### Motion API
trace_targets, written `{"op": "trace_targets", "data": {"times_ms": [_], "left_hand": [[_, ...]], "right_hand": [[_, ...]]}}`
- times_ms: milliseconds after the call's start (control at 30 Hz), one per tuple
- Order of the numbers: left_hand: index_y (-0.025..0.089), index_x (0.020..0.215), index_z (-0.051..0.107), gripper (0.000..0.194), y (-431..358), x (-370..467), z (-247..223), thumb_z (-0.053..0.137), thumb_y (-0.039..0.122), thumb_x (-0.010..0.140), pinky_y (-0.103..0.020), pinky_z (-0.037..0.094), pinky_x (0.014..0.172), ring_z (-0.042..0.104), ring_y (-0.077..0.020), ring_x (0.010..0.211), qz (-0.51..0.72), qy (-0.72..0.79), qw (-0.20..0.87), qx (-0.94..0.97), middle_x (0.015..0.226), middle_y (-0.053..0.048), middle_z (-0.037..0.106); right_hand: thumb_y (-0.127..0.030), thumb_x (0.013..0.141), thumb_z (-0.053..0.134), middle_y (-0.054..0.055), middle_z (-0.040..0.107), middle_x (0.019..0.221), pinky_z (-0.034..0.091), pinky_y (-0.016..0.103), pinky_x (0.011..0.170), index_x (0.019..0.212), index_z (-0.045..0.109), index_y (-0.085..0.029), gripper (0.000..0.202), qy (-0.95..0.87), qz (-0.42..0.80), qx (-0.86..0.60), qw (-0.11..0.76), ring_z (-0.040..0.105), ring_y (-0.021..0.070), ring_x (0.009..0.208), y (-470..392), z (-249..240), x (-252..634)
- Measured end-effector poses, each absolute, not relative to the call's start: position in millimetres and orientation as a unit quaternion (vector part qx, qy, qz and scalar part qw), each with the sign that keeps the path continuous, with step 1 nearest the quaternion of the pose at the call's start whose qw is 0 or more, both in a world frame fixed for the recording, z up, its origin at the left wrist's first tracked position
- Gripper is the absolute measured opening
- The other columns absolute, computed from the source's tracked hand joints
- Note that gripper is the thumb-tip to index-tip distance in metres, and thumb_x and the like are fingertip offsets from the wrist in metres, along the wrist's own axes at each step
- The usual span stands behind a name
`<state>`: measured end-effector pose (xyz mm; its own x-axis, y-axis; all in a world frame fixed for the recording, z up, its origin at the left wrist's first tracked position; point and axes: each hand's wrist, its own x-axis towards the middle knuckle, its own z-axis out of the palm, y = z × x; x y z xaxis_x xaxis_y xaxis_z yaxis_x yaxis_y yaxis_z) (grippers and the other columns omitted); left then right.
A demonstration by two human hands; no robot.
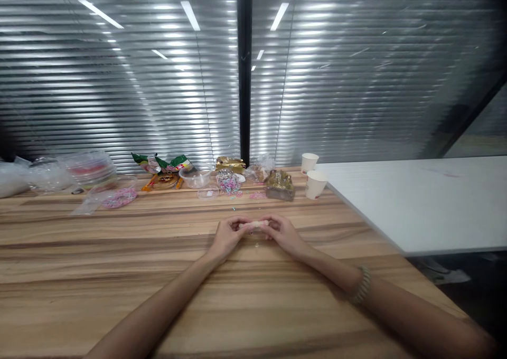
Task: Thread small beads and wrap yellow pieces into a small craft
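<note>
My left hand [229, 236] and my right hand [284, 235] meet over the wooden table [190, 317], thumbs and fingers pinched. Between them stretches a short pale pink and whitish strand [255, 224], one end in each hand; its pieces are too small to make out. A tiny teal piece [233, 208] lies just beyond my left hand. Farther back is a heap of small pink, blue and grey pieces [228, 182], with several loose pink ones [257, 195] beside it.
At the back stand a clear plastic bowl [196, 178], green snack packets [174, 163], a gold packet [230, 164], a brown-gold tray [280, 186] and two paper cups [316, 185]. Stacked clear containers [89, 169] and a bag of pink pieces [119, 197] sit left. A white table [428, 206] adjoins right.
</note>
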<state>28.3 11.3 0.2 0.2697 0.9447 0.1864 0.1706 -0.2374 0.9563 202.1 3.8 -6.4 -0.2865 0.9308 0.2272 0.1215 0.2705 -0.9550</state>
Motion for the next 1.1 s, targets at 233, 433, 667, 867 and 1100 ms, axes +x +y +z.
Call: {"op": "trace_targets", "data": {"times_ms": [233, 433, 667, 867, 1100], "left_hand": [[0.012, 0.077, 0.065, 0.026, 11, 29, 2, 0.06, 0.035, 0.065, -0.025, 0.044, 0.066, 0.059, -0.0179, 0.073, 0.43, 0.438, 0.44, 0.655, 0.079, -0.008, 0.066], [0.013, 0.073, 0.065, 0.019, 11, 29, 3, 0.059, 0.03, 0.066, -0.025, 0.044, 0.068, 0.059, -0.0179, 0.074, 0.425, 0.439, 0.433, 0.663, 0.08, -0.007, 0.067], [0.013, 0.079, 0.065, 0.024, 9, 30, 6, 0.056, 0.034, 0.069, -0.026, 0.044, 0.067, 0.058, -0.0181, 0.074, 0.416, 0.426, 0.416, 0.687, 0.079, -0.007, 0.066], [0.015, 0.087, 0.064, 0.03, 7, 30, 7, 0.054, 0.038, 0.071, -0.026, 0.043, 0.067, 0.058, -0.0187, 0.077, 0.402, 0.418, 0.404, 0.707, 0.085, -0.007, 0.066], [0.014, 0.075, 0.065, 0.023, 9, 31, 6, 0.057, 0.035, 0.068, -0.024, 0.043, 0.065, 0.058, -0.0177, 0.073, 0.423, 0.441, 0.402, 0.682, 0.077, -0.006, 0.066]], "right_hand": [[-0.04, 0.074, 0.053, 0.007, 0.061, 0.084, 0.045, 0.025, 0.057, 0.093, 0.058, -0.013, 0.033, -0.675, 0.448, -0.392, 0.435, 0.056, 0.014, 0.067, 2, -5, 202], [-0.039, 0.078, 0.047, 0.005, 0.061, 0.075, 0.043, 0.024, 0.055, 0.09, 0.06, -0.014, 0.031, -0.714, 0.405, -0.399, 0.408, 0.053, 0.013, 0.061, -2, 3, 203], [-0.039, 0.078, 0.047, 0.002, 0.056, 0.064, 0.042, 0.022, 0.052, 0.086, 0.058, -0.014, 0.029, -0.71, 0.4, -0.409, 0.41, 0.05, 0.0118, 0.056, 0, 3, 202], [-0.038, 0.074, 0.053, 0.005, 0.059, 0.078, 0.044, 0.023, 0.053, 0.093, 0.054, -0.015, 0.031, -0.661, 0.446, -0.404, 0.447, 0.053, 0.0123, 0.061, 5, -6, 202], [-0.041, 0.076, 0.051, 0.005, 0.061, 0.078, 0.043, 0.024, 0.057, 0.093, 0.059, -0.014, 0.033, -0.693, 0.443, -0.386, 0.418, 0.054, 0.0135, 0.064, 2, -3, 202]]}}
